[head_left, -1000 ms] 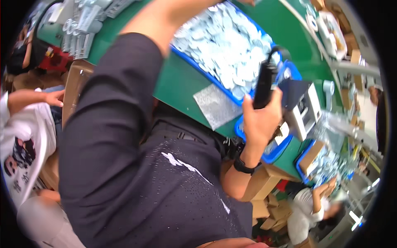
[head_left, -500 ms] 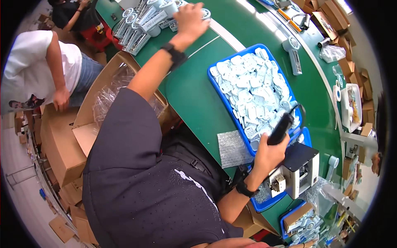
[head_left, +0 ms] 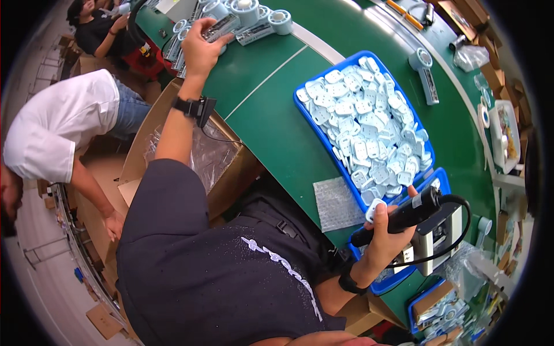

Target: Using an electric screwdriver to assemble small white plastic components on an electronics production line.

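The left hand (head_left: 202, 41) reaches far out across the green counter (head_left: 271, 109) and closes its grip on a flat grey part (head_left: 220, 26) at the edge of a pile of grey and white parts (head_left: 245, 14). A black watch (head_left: 187, 106) sits on that wrist.

The right hand (head_left: 388, 230) is drawn in close to the body, its grip wrapped around a black corded tool (head_left: 411, 212), with a small pale plug piece (head_left: 374, 210) pinched at the fingertips beside the tool. The hand hangs just above the near corner of a blue tray (head_left: 300, 109) heaped with pale plug pieces (head_left: 366, 132). A square of bubble wrap (head_left: 337, 203) lies on the counter next to the tray. A small grey box device (head_left: 441, 230) stands just right of the hand. An open carton (head_left: 167, 144) with clear plastic sits below the counter's edge, and a person in a white shirt (head_left: 63, 127) bends beside it.
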Demonstrator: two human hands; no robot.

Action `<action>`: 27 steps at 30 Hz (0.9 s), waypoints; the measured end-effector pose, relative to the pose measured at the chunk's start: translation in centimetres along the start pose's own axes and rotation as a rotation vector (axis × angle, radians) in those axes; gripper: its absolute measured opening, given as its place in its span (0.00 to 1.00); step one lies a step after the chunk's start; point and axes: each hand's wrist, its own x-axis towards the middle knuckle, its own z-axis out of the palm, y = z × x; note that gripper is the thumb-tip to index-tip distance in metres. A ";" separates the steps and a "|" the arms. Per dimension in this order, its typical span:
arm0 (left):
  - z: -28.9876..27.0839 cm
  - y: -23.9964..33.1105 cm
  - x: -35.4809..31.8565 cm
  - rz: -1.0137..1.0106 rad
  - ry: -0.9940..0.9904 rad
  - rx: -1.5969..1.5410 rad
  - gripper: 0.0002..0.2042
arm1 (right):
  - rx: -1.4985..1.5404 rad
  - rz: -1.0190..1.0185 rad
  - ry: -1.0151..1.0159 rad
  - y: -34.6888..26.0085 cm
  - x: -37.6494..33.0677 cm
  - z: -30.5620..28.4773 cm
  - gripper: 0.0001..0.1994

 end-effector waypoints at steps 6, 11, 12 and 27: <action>-0.8 11.4 -4.9 0.147 -0.053 -0.658 0.30 | 0.195 -0.011 -0.084 0.0 -1.5 -2.1 0.40; 2.2 16.8 -13.3 0.103 -0.476 -0.989 0.33 | 0.187 0.023 0.055 -1.7 -2.6 -3.7 0.42; 2.8 18.2 -15.0 0.142 -0.626 -1.052 0.33 | 0.229 0.027 0.034 -2.0 -3.0 -4.0 0.42; 7.2 26.6 -26.2 0.642 -1.163 -1.023 0.30 | 0.091 0.040 0.189 3.2 -8.5 -5.4 0.40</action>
